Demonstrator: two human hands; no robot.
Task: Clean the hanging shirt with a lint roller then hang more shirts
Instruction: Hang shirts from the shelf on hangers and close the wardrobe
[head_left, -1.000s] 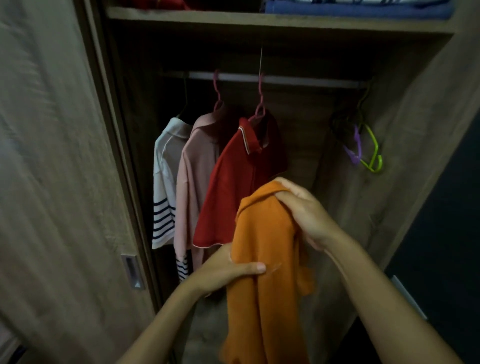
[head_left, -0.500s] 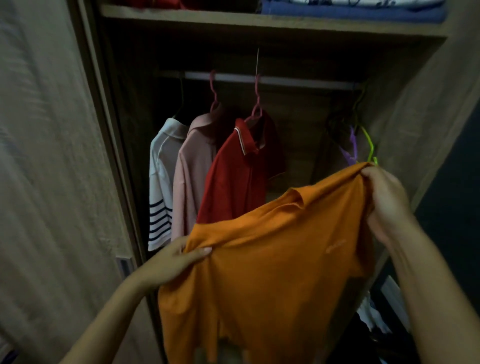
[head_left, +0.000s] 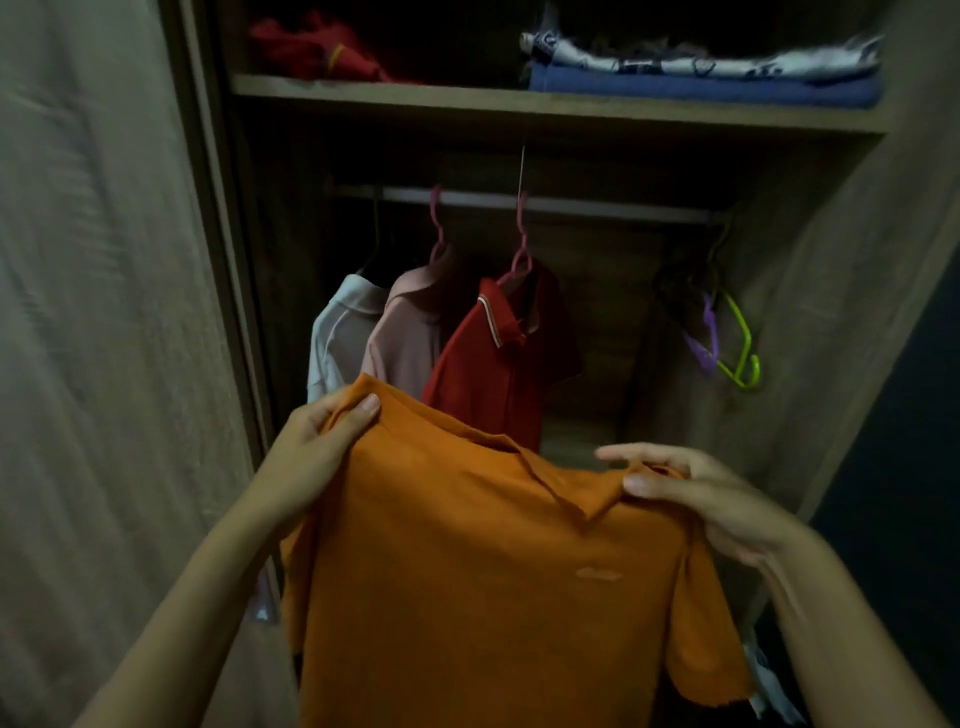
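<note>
An orange polo shirt (head_left: 483, 582) hangs spread out in front of me, collar up. My left hand (head_left: 317, 441) grips its left shoulder, thumb over the cloth. My right hand (head_left: 696, 493) pinches the right shoulder beside the collar. Behind it, on the wardrobe rail (head_left: 545, 203), hang a red polo (head_left: 498, 374), a pink shirt (head_left: 405, 343) and a white shirt (head_left: 337, 332), each on a hanger. Empty hangers, one green (head_left: 743, 353) and one purple (head_left: 706, 338), hang at the rail's right end. No lint roller is in view.
A shelf (head_left: 519, 106) above the rail carries folded red clothes (head_left: 317, 52) on the left and a blue and patterned stack (head_left: 701, 73) on the right. The wardrobe's sliding door (head_left: 104, 338) stands at my left, its side wall (head_left: 841, 291) at my right.
The orange shirt went from bunched to spread wide and level. My left hand rose to its left shoulder; my right hand came down and inward near the collar. The view tilted upward.
</note>
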